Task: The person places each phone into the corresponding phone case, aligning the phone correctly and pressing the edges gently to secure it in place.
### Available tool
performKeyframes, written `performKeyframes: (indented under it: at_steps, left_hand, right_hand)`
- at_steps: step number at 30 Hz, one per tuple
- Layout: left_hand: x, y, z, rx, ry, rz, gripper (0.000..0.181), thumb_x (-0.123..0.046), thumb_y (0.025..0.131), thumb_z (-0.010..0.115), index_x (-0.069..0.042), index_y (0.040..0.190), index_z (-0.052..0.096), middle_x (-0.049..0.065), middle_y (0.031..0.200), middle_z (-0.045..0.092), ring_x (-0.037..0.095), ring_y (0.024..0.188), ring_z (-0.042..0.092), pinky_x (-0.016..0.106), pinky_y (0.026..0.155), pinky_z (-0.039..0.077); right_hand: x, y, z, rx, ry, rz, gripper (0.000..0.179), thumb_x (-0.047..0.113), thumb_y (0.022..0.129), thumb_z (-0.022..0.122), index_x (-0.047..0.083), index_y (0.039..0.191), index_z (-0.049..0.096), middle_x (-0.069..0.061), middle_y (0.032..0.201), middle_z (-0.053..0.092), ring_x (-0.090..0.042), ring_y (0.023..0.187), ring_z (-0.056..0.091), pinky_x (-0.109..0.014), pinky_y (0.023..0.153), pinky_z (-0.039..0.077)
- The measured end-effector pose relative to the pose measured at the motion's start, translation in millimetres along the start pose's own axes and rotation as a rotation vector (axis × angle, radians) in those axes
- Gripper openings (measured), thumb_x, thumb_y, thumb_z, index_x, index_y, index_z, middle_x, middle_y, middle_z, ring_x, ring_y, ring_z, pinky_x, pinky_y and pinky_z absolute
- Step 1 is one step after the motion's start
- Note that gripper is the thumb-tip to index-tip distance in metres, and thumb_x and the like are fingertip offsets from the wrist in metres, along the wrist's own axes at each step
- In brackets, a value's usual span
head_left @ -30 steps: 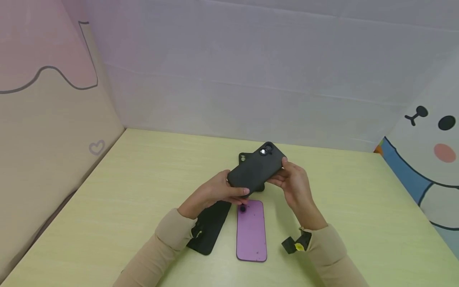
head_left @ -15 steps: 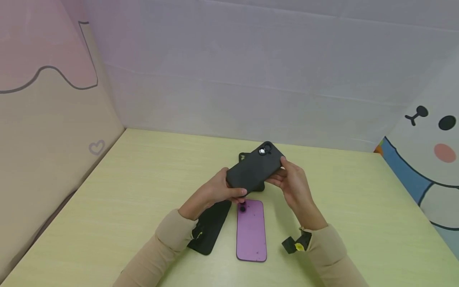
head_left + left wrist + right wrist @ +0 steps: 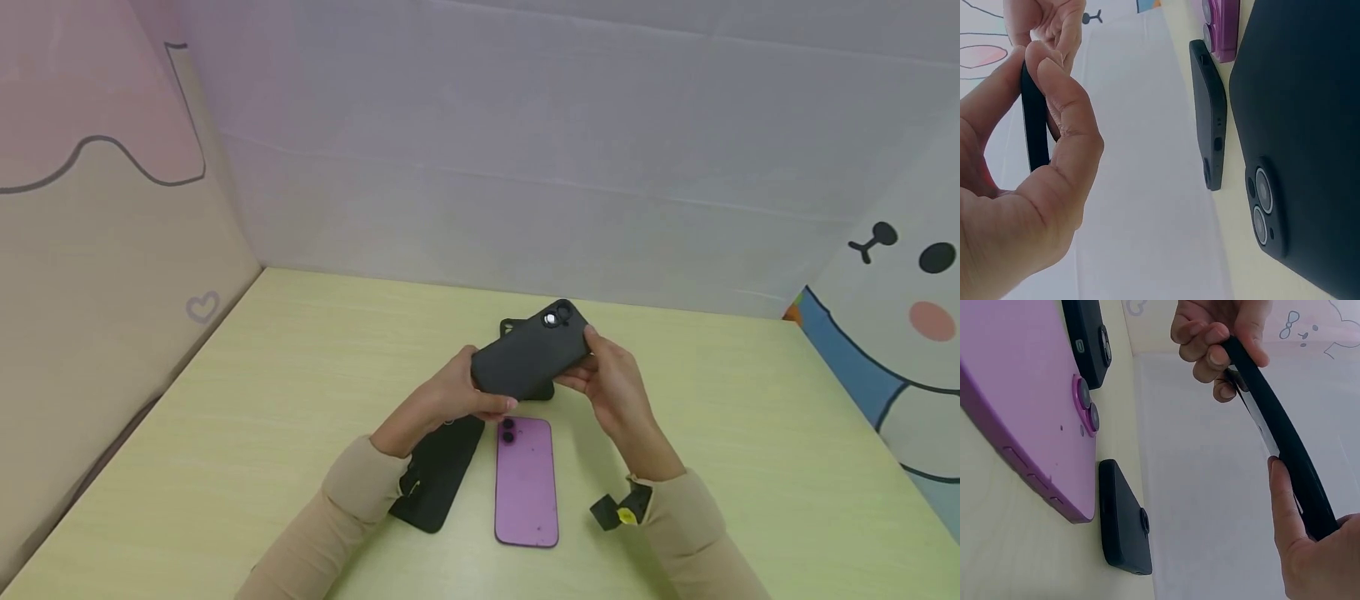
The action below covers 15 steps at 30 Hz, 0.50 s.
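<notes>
A black phone case (image 3: 528, 354) is held tilted above the table, its back and camera cutout facing up. My left hand (image 3: 457, 392) grips its lower left end, thumb across the back. At the upper right end, my right hand (image 3: 611, 375) pinches the corner between thumb and fingers. In the right wrist view, a pale strip shows along the underside of the held case (image 3: 1291, 437); what lies inside is mostly hidden. Beneath the hands lie a purple phone (image 3: 527, 487), back up, and a black-backed phone (image 3: 442, 475), partly covered by my left arm.
Another black phone case (image 3: 542, 392) lies on the pale yellow table (image 3: 337, 333), partly hidden behind the held one. A pale cloth wall (image 3: 525, 167) rises at the back, with printed panels at both sides. Small black wrist gear (image 3: 618, 510) hangs by the right sleeve.
The held case has tilted slightly, its back now looking narrower. Both hands have shifted a little to the left, and more of the purple phone's camera shows.
</notes>
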State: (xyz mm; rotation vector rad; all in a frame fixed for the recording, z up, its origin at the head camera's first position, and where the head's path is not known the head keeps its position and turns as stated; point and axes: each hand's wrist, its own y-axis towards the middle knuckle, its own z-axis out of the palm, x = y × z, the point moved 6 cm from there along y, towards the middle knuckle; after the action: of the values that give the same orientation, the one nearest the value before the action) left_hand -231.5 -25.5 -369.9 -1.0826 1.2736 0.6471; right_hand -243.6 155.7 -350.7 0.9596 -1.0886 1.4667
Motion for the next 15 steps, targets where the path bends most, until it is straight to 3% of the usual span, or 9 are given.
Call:
performKeyframes:
  at_steps: [11,15]
  left_hand:
    - [-1.3,-1.7,-6.3,-0.059,0.078,0.035,0.067,-0.002,0.074,0.074,0.001,0.123,0.027,0.024,0.108,0.049,0.019,0.063,0.066,0.042,0.072,0.054]
    - [-3.4,-2.5,-9.1,-0.07,0.132,0.055,0.068,-0.004,0.073,0.075,0.001,0.122,0.028,0.023,0.107,0.05,0.018,0.061,0.065,0.041,0.07,0.054]
  right_hand:
    - [2.3,-1.2,-4.7,-0.026,-0.042,-0.08,0.03,0.029,0.094,0.05,0.001,0.102,0.059,-0.001,0.074,0.069,-0.014,0.067,0.068,-0.03,0.07,0.055]
    - [4.0,-0.9,-8.6,-0.07,-0.07,-0.11,0.032,0.023,0.092,0.055,-0.004,0.106,0.061,0.0,0.074,0.069,-0.013,0.066,0.068,-0.029,0.069,0.055]
